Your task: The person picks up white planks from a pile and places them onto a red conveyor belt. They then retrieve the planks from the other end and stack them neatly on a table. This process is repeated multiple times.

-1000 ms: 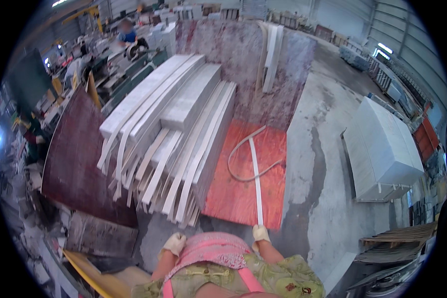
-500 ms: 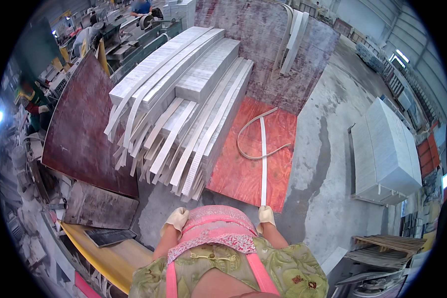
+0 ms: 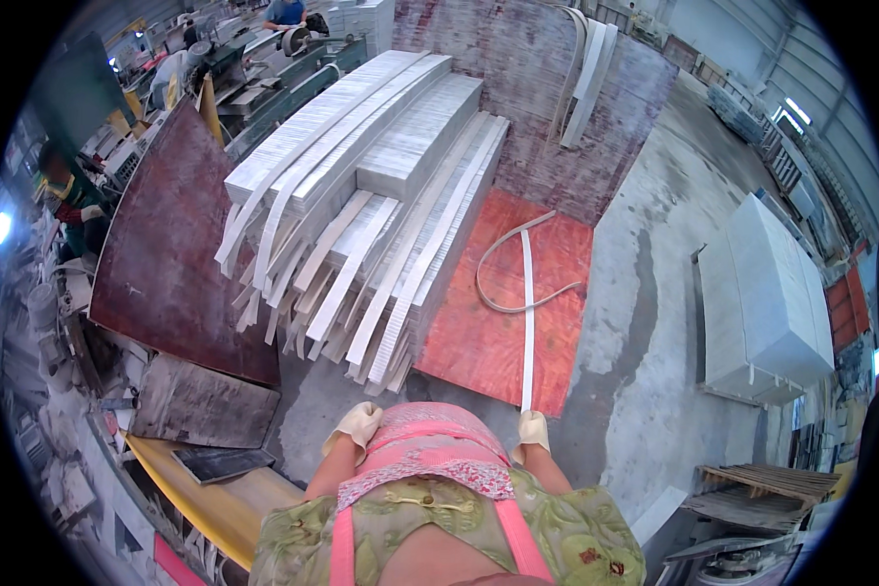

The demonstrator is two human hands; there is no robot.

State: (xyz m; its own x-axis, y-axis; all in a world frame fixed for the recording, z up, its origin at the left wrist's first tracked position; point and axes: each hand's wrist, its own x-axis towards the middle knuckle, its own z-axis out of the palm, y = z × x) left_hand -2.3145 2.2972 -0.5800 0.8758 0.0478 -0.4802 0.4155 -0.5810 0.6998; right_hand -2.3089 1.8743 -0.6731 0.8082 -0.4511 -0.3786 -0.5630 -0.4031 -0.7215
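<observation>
My right hand (image 3: 533, 430), in a cream glove, grips the near end of a long thin white strip (image 3: 527, 313). The strip runs straight away from me over an orange-red board (image 3: 479, 342) on the floor. A curved white strip (image 3: 493, 293) loops across the straight one on the same board. My left hand (image 3: 357, 424), also gloved, hangs beside my pink apron and holds nothing, fingers loosely bent. It is nearest the front ends of a big pile of white strips and slabs (image 3: 381, 205).
A dark brown board (image 3: 171, 244) and grey panels (image 3: 200, 405) lie left. A yellow plank (image 3: 215, 498) sits lower left. A white stone block (image 3: 767, 293) stands right, a wooden pallet (image 3: 752, 488) below it. Other people work at machines (image 3: 283, 39) far back.
The view has shifted so the pile and board sit lower and nearer in the picture. Both hands stay at my sides, and the right one keeps hold of the strip.
</observation>
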